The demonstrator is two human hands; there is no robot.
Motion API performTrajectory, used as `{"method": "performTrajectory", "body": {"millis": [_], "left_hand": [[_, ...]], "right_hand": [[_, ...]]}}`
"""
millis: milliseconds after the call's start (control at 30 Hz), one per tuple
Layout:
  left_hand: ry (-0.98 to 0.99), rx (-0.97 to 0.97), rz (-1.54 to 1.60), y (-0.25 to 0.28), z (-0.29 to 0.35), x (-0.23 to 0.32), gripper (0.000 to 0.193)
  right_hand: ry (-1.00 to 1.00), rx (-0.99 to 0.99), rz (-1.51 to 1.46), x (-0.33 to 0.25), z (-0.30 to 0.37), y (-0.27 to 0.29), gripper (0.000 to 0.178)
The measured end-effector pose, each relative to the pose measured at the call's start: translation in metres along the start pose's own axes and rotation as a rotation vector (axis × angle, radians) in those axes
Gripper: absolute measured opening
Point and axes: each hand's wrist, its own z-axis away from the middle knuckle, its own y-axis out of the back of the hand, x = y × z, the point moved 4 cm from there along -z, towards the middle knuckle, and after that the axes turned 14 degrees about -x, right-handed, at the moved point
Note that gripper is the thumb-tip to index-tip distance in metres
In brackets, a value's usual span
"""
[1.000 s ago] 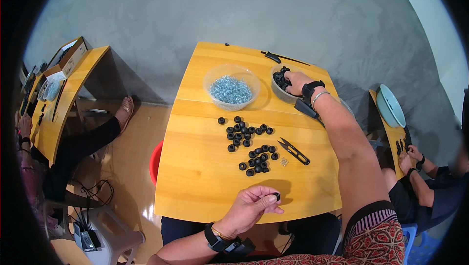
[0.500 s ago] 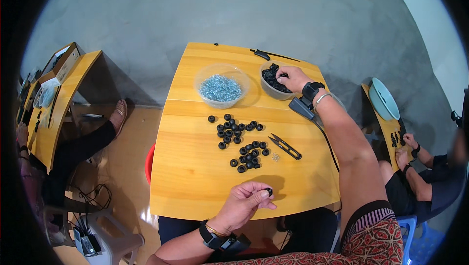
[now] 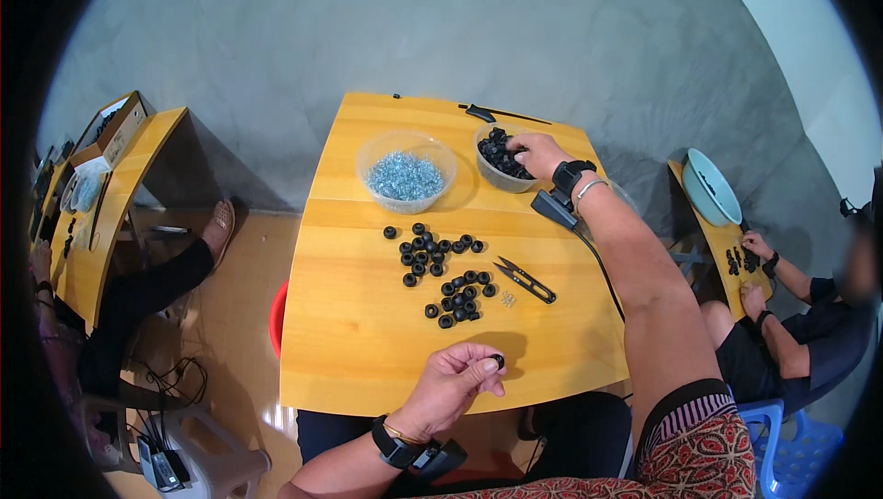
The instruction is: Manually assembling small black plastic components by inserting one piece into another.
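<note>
Far left: side desk point(image 3: 138, 155) with a box point(image 3: 122, 138) on it. Co-worker's leg point(image 3: 161, 278) beside it, grey stool point(image 3: 221, 435) below.

Main desk point(image 3: 331, 324), red rim point(image 3: 278, 320) showing past its left edge. Clear bowl point(image 3: 386, 143) toward the far side, blue bits point(image 3: 405, 176) inside. Loose beads point(image 3: 420, 258), black with holes, in two loose clusters mid-desk, some touching, a few apart.

Left hand point(image 3: 451, 379) at the near edge, pinching one bead point(image 3: 498, 361) between thumb and fingers, clear of the clusters. Small pale bits point(image 3: 509, 299) just right of the nearer cluster. Snips point(image 3: 517, 272) beside them, tips pointing away, toward far left.

Awl point(image 3: 480, 114) lies along the far edge. Tub point(image 3: 501, 182) near it, filled with black parts point(image 3: 498, 148). Right hand point(image 3: 538, 155) has its fingertips in there; can't tell if they grip anything. Black device point(image 3: 554, 210) by that wrist, cable running nearward.

Far right: another desk point(image 3: 720, 255), blue basin point(image 3: 713, 191), co-worker's hands point(image 3: 756, 246) at black pieces.
</note>
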Motion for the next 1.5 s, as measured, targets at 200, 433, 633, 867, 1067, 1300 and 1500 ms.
{"method": "performTrajectory", "body": {"millis": [200,433,633,867,1067,1300,1500], "left_hand": [[-0.024,-0.004,-0.016,0.0,0.0,0.001,0.013],[-0.037,-0.008,-0.034,0.001,0.001,0.002,0.013],[-0.017,-0.007,-0.056,-0.001,-0.002,0.0,0.013],[-0.025,-0.002,-0.051,-0.003,-0.001,0.002,0.012],[-0.02,-0.011,-0.061,-0.002,-0.004,0.003,0.012],[-0.032,-0.025,-0.062,-0.003,-0.002,0.001,0.012],[-0.054,-0.027,-0.062,0.002,-0.001,0.0,0.014]], "right_hand": [[-0.176,-0.023,-0.148,-0.005,0.011,0.013,0.012],[0.094,-0.312,-0.228,-0.068,0.079,-0.039,0.011],[0.143,-0.257,-0.119,-0.062,0.103,-0.057,0.011],[-0.176,-0.426,-0.577,-0.053,0.11,-0.051,0.018],[-0.308,-0.439,-1.082,-0.022,0.12,-0.065,0.026],[-0.318,-0.23,-1.288,-0.01,0.133,-0.067,0.025],[-0.201,-0.199,-0.733,-0.012,0.123,-0.078,0.016]]}}
